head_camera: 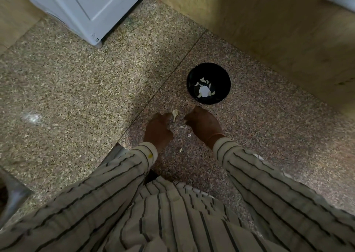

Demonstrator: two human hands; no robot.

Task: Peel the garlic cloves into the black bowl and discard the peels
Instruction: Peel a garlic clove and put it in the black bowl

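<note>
A black bowl [208, 73] stands on the speckled stone counter, just beyond my hands, with several peeled garlic cloves [202, 79] inside. My left hand [158, 129] pinches a pale garlic clove [175, 113] at its fingertips, the clove pointing up. My right hand [203, 125] is curled beside it, a small gap apart; whether it pinches a bit of peel I cannot tell. Loose peels [181, 126] lie on the counter between and below my hands.
A white appliance [90, 9] stands at the back left. A tan wall [269, 25] runs behind and to the right of the bowl. The counter's edge cuts in near my left wrist, with a metal rim [11, 196] at the far lower left.
</note>
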